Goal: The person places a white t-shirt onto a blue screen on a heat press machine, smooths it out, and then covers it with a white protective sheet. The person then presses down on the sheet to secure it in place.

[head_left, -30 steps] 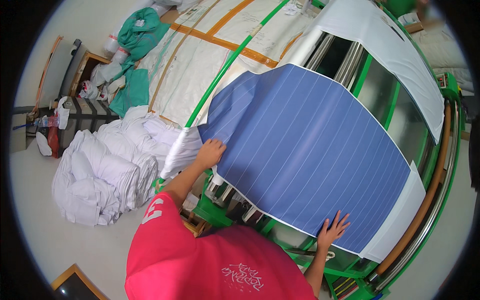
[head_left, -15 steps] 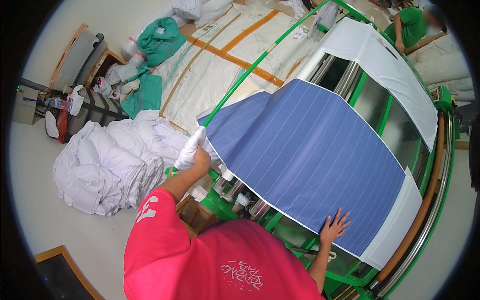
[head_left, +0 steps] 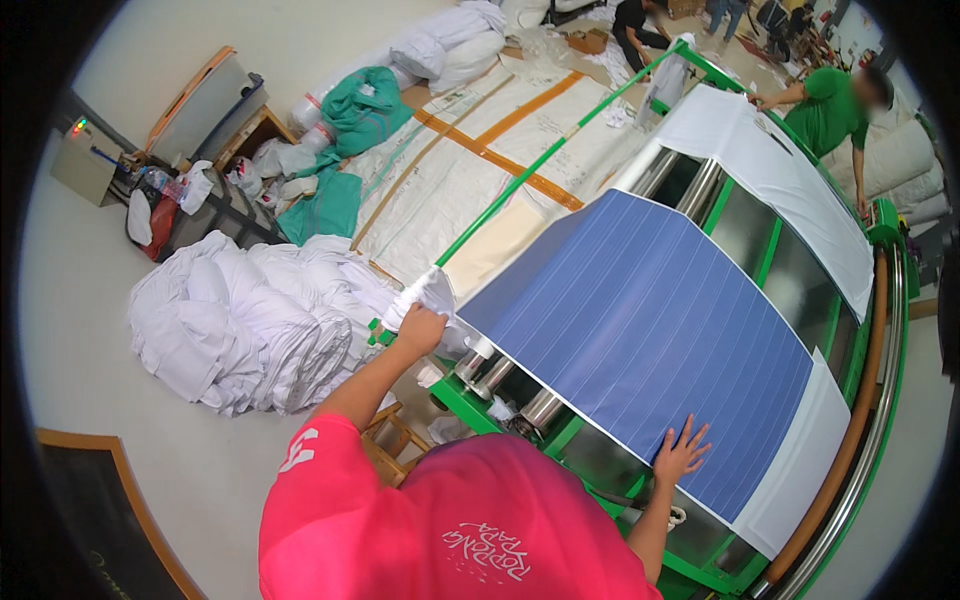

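Observation:
A blue sheet with thin pale stripes and white edges lies over the rollers of a green-framed machine. On its near edge my right hand rests flat with the fingers spread. My left hand is closed on white cloth bunched at the near end of a long green bar, just beyond the sheet's left corner. Whether the fingers also grip the bar is hidden. White material covers the machine's far side, and a white strip borders the sheet's right end.
Metal rollers and a brown roller belong to the machine. To the left lies a white fabric heap; beyond it are a green sack and a wooden stool. A co-worker in green stands across the machine.
The view has shifted, showing more of the room. The sheet's left part, rippled before, now lies smoother. The co-worker's arms are spread apart along the machine's far side. My right hand stays on the sheet.

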Demonstrator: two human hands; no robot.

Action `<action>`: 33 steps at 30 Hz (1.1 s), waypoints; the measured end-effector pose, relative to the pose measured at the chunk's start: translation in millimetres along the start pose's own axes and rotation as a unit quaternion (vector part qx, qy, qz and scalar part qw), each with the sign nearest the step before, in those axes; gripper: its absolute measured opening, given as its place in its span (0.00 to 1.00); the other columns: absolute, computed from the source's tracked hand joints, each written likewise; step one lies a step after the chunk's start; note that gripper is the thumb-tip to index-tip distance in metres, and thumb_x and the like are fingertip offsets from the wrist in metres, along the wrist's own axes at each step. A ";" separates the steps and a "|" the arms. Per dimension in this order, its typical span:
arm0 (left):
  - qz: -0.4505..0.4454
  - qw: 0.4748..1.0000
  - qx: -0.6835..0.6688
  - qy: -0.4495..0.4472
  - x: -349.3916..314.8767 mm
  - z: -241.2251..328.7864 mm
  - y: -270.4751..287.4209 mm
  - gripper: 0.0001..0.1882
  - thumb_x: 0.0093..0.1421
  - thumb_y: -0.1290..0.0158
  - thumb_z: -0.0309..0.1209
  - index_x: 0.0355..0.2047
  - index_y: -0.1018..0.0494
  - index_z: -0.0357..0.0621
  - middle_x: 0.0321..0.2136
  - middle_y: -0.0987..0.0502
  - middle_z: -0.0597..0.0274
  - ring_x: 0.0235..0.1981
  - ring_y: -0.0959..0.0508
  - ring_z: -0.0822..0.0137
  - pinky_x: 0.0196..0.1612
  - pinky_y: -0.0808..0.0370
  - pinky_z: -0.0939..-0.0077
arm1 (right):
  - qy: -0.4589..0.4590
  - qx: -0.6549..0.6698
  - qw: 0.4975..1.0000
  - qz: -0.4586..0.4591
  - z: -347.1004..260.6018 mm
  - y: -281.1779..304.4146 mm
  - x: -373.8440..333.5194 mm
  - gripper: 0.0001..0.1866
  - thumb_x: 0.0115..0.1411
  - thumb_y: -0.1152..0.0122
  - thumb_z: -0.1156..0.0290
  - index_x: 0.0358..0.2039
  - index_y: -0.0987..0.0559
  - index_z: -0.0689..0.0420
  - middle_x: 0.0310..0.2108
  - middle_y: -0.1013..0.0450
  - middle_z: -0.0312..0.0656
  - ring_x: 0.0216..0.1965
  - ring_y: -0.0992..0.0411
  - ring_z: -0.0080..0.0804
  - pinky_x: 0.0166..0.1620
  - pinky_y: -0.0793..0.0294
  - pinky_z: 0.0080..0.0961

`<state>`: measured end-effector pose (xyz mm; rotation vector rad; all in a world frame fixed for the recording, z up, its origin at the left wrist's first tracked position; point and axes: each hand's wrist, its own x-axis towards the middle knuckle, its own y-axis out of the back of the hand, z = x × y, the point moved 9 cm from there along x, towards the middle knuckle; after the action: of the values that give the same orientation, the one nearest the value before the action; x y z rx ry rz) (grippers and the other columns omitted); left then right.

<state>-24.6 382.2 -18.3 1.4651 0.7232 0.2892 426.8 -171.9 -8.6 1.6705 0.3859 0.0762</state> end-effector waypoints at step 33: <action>0.256 0.535 -0.686 -0.421 -7.5 223.4 732.6 0.32 0.85 0.53 0.53 0.68 0.22 0.35 0.57 0.15 0.55 0.55 0.17 0.64 0.59 0.20 0.69 | 0.012 0.006 0.996 -0.084 6.4 -0.9 7.4 0.44 0.76 0.45 0.35 0.87 0.47 0.21 0.91 0.68 0.41 0.87 0.72 0.76 0.80 0.62 0.82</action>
<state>283.7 286.4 676.2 0.0439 -0.7569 0.3871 435.3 -175.7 -11.7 1.6441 0.5450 -0.0308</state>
